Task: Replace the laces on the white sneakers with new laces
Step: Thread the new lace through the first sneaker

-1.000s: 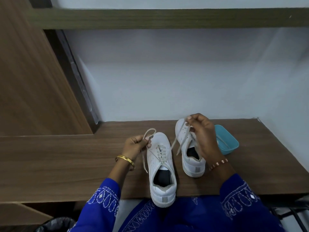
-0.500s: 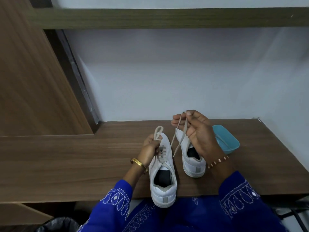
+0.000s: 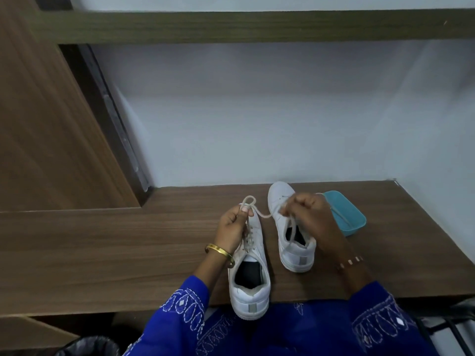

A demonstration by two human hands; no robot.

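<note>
Two white sneakers stand on the wooden desk (image 3: 128, 247), toes pointing away from me. The near sneaker (image 3: 250, 286) overhangs the desk's front edge and carries an off-white lace (image 3: 264, 216) in its eyelets. My left hand (image 3: 232, 227) pinches a small loop of that lace above the shoe's toe. My right hand (image 3: 312, 217) grips the lace's other part over the far sneaker (image 3: 288, 227), and a strand hangs from it across that shoe's opening. The lace runs slack between both hands.
A light blue plastic tray (image 3: 347, 214) lies just right of the far sneaker, partly behind my right hand. A wooden side panel rises at the left, a dark shelf (image 3: 257, 27) above. A black bin (image 3: 87, 346) sits below the desk's front left.
My right hand dropped from above the far sneaker and closed around the lace. My left hand slid slightly left, and a lace span now stretches between both hands.
</note>
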